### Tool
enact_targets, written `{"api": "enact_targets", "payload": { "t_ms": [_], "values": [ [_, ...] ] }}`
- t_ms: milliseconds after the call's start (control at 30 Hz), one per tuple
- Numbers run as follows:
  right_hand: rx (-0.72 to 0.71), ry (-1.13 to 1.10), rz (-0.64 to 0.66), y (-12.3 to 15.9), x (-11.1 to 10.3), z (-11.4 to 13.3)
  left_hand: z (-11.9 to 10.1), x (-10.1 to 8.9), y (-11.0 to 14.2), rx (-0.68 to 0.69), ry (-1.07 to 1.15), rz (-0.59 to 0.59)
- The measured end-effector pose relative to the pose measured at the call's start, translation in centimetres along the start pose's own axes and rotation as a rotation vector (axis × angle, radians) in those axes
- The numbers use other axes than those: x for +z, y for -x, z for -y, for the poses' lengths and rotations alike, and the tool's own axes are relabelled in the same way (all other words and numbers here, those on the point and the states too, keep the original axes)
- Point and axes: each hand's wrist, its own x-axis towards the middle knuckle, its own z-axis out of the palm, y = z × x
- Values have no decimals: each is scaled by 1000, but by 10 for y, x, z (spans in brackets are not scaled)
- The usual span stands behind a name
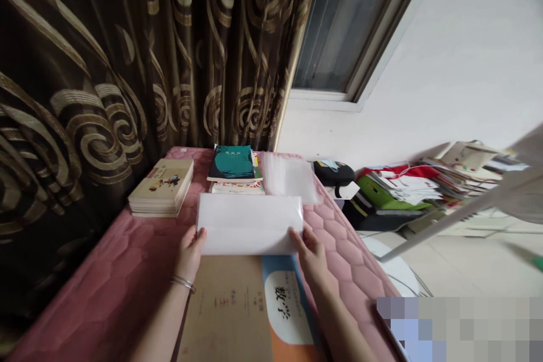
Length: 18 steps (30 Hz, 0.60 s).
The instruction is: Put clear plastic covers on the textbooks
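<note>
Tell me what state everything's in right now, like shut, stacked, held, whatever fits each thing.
Left hand: closed on the sheet's left edge
Right hand: closed on its right edge
White sheet: held between both hands
Printed book: lying flat, partly hidden
Tan books: shut, stacked
Teal book: shut, atop others
Clear sheets: loosely piled
Curtain: hanging in folds, window partly uncovered

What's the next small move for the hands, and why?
Probably draw the white, plastic-looking rectangular sheet over the beige, blue-and-orange paper book: left hand and right hand hold its opposite ends, and most of the book lies uncovered nearer the camera.
</note>
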Motion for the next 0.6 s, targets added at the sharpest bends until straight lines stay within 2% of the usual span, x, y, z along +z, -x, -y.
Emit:
{"api": "enact_targets", "payload": {
  "t_ms": [267,467,600],
  "values": [
    [-7,38,-28,-2,1,-3,3,-1,-2,1,-84,-13],
    [-41,43,-28,-1,3,-7,-3,-3,-1,35,-147,-20],
    [-19,-9,6,1,2,-5,-2,-3,-2,51,-135,-31]
  ]
}}
